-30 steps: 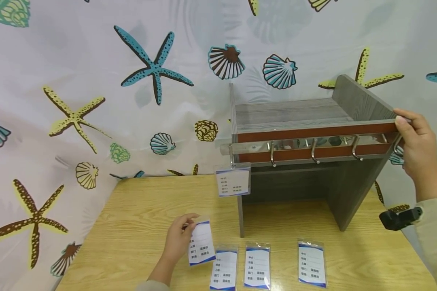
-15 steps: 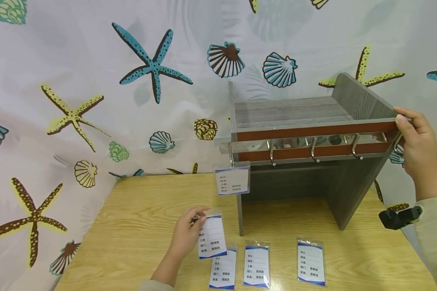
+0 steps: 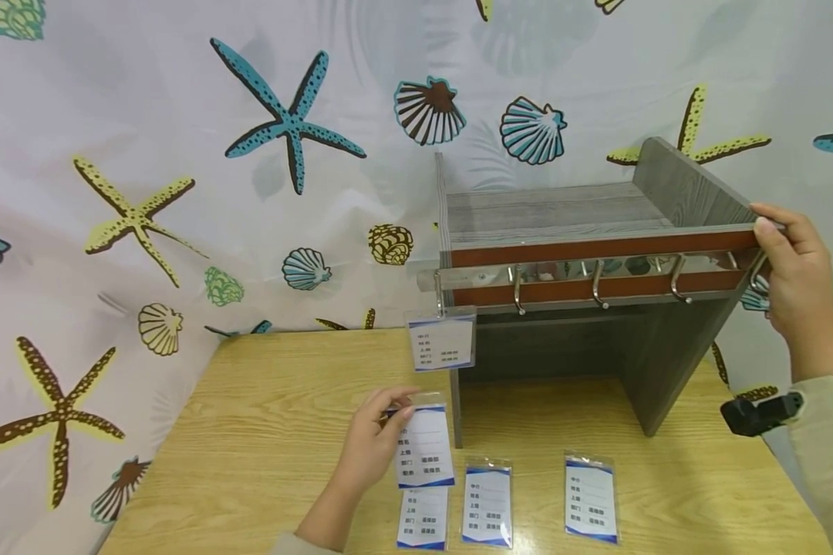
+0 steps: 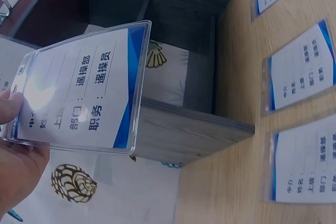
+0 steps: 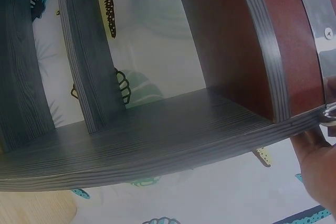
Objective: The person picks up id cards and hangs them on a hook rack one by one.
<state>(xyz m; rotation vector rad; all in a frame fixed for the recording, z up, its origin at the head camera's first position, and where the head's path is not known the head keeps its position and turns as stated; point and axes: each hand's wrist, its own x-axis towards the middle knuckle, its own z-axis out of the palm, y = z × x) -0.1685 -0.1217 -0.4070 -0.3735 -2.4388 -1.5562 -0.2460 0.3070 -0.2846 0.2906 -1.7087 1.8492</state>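
Our right hand (image 3: 798, 266) is gripping the rack (image 3: 562, 212), our left hand (image 3: 375, 441) pinching a badge (image 3: 426, 449); we're probably preparing to hang it, next needing alignment with a bare hook (image 3: 517, 291).
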